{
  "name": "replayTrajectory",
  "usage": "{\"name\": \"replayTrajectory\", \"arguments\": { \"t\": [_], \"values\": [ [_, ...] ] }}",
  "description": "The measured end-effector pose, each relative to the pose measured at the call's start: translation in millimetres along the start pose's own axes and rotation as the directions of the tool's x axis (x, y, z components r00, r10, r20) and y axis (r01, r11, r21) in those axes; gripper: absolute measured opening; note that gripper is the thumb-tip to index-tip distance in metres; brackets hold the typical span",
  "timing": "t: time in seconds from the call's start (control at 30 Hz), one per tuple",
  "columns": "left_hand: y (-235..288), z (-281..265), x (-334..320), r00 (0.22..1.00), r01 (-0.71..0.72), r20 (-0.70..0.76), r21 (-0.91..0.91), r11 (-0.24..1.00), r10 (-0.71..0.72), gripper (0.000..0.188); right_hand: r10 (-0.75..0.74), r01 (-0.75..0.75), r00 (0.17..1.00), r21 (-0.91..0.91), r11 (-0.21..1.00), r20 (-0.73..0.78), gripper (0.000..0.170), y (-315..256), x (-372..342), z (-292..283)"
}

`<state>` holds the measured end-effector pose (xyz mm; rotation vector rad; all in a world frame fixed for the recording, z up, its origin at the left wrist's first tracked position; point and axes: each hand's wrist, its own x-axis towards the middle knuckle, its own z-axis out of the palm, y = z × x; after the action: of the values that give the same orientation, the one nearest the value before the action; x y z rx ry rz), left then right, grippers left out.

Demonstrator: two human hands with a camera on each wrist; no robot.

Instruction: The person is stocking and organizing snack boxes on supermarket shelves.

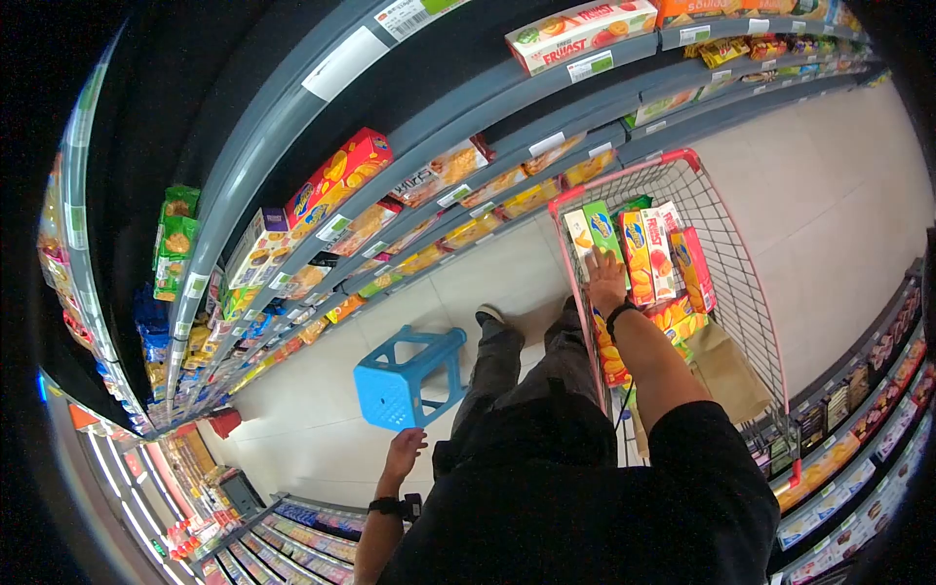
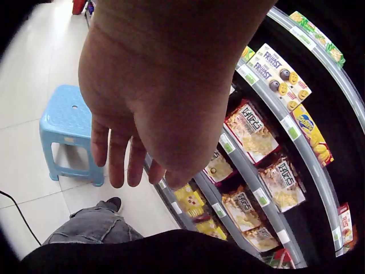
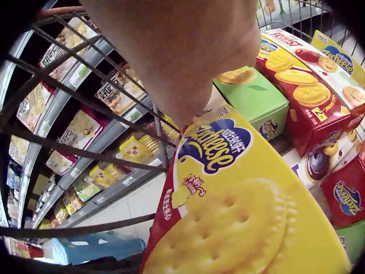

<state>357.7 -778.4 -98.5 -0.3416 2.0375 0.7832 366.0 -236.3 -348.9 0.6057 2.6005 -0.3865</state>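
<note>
My right hand (image 1: 606,283) reaches into a shopping cart (image 1: 763,292) and rests its fingers on a green-and-white cracker box (image 1: 603,226). Beside it stand a red-and-yellow cracker box (image 1: 638,255) and a white Fruast biscuit box (image 1: 660,255). In the right wrist view the fingers are hidden; a large yellow Zcheese cracker box (image 3: 228,222) lies just below the hand, with the green box (image 3: 259,103) behind. My left hand (image 1: 405,453) hangs with loose fingers and holds nothing, near a blue plastic stool (image 1: 390,385). The left wrist view shows its palm.
Shelves with biscuit packs (image 1: 444,171) curve along the left and far side. A red cracker box (image 1: 341,175) stands on one shelf. A brown paper bag (image 1: 729,375) sits in the cart's near end. More stocked shelves (image 1: 843,448) line the right.
</note>
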Motion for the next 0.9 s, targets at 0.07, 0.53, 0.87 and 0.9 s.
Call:
{"name": "replayTrajectory", "arguments": {
  "t": [0.07, 0.53, 0.87, 0.9],
  "values": [
    [0.3, 1.3, -0.4, 1.0, 0.002, 0.004, 0.0, 1.0, -0.002, 0.04, 0.026, -0.027, 0.999, -0.032, 0.999, -0.022, 0.076, -1.8, -2.6, 0.3],
    [13.1, -1.2, 10.4, 1.0, 0.007, -0.006, 0.009, 1.0, -0.007, 0.031, 0.234, -0.24, 0.959, -0.018, 0.971, -0.163, 0.08, 30.7, -0.3, 9.8],
    [14.2, -3.5, 26.3, 0.999, -0.03, 0.039, 0.044, 0.999, 0.028, 0.032, 0.522, -0.063, 0.837, 0.918, 0.392, -0.166, 0.051, 76.0, -15.0, -25.1],
    [14.7, -1.8, 31.3, 0.999, -0.032, 0.042, 0.062, 0.998, 0.03, 0.032, 0.542, 0.056, 0.777, 0.892, 0.448, -0.321, 0.041, 97.7, -3.8, 9.0]
  ]
}}
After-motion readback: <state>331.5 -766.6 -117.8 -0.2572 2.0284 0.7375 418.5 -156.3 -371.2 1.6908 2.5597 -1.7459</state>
